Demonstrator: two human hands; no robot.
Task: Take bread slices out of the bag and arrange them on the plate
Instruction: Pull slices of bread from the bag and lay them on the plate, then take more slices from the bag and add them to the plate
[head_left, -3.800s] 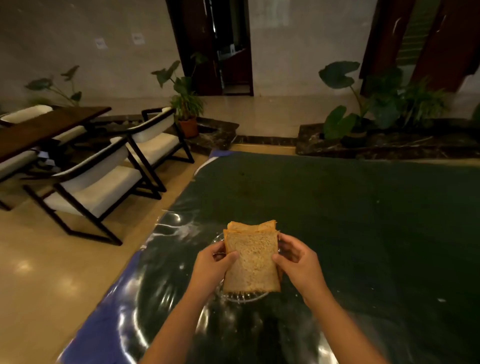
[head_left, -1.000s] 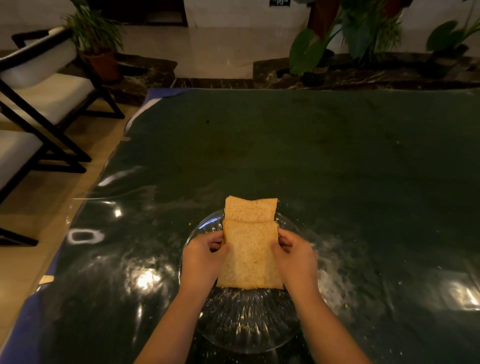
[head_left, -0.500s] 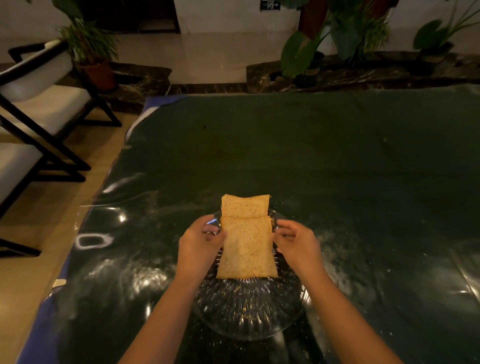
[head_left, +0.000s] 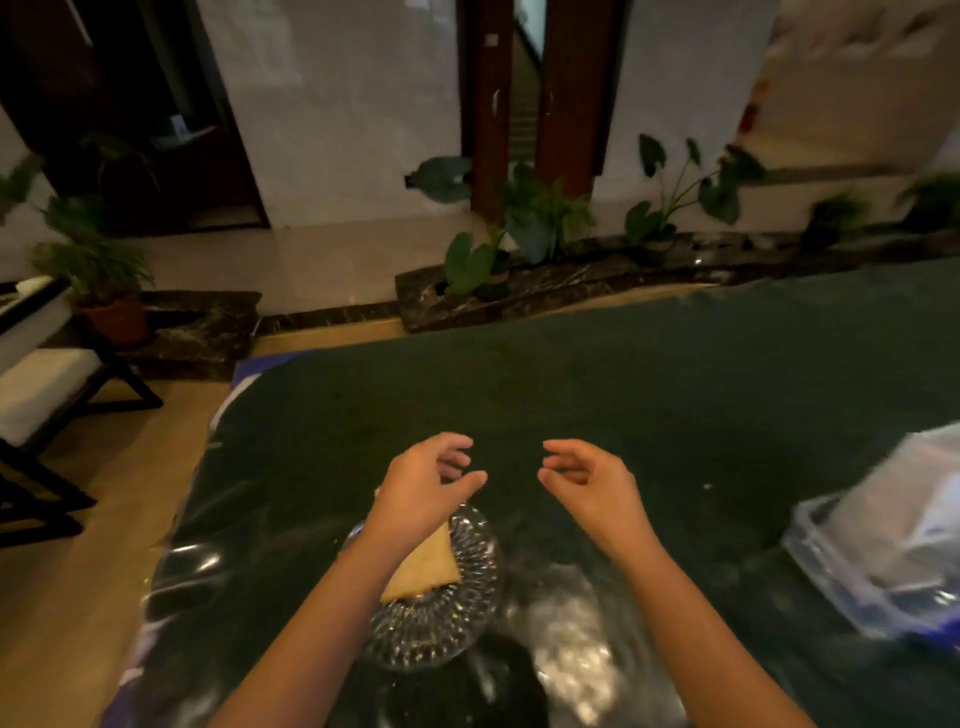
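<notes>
One head-worn view looks forward and down across the dark table (head_left: 675, 395), close above both forearms.

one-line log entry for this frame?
left hand: empty | right hand: empty | bread: on plate | bag: right, untouched

Looked like a hotel lobby or lounge kind of place. There were polished marble walls (head_left: 353, 104), a glossy floor (head_left: 311, 270), potted plants (head_left: 535, 228) on dark stone ledges (head_left: 571, 286), and cushioned chairs (head_left: 36, 395).

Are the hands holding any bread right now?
No. The left hand and right hand are empty; the bread lies on the plate.
</notes>
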